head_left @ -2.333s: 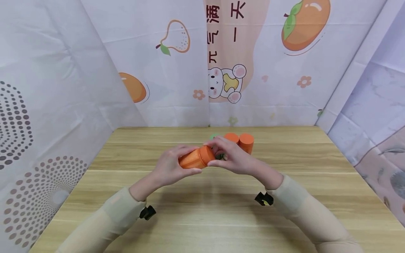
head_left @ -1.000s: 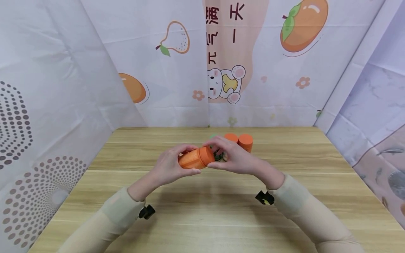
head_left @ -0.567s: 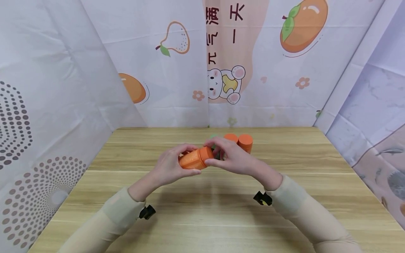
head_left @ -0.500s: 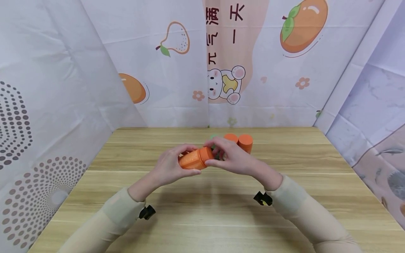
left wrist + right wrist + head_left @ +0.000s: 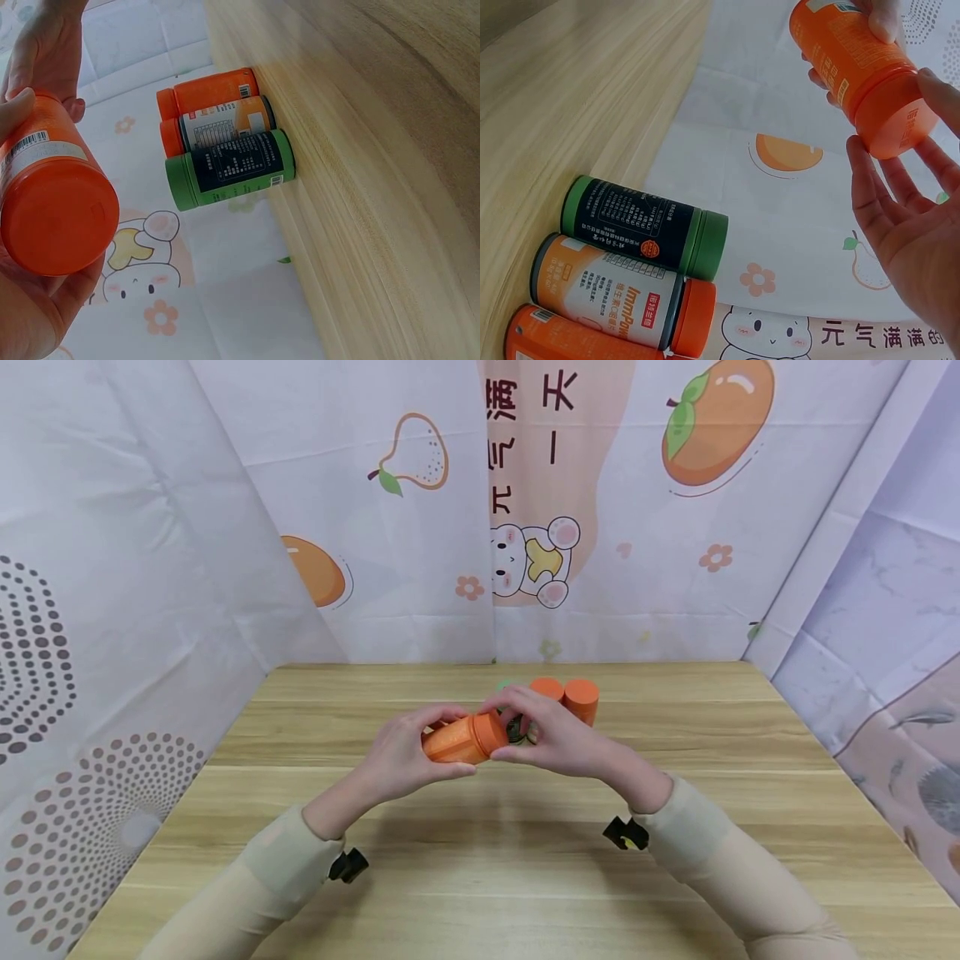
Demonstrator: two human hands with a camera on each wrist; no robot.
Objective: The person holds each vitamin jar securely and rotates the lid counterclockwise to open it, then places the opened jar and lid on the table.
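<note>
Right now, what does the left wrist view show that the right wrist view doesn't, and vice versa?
Left wrist only: the round base of the held orange bottle. Right wrist only: the print on that bottle's lid, and the lettering on the curtain. Both share the held orange bottle, the left hand, the right hand, the green bottle, the white-labelled bottle and the other orange bottle.

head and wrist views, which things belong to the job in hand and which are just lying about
In the job, it seems:
orange bottle, gripped by the left hand
orange cap, held by the right hand

Just standing by, untouched:
green bottle
white-and-orange bottle
upright orange bottle
</note>
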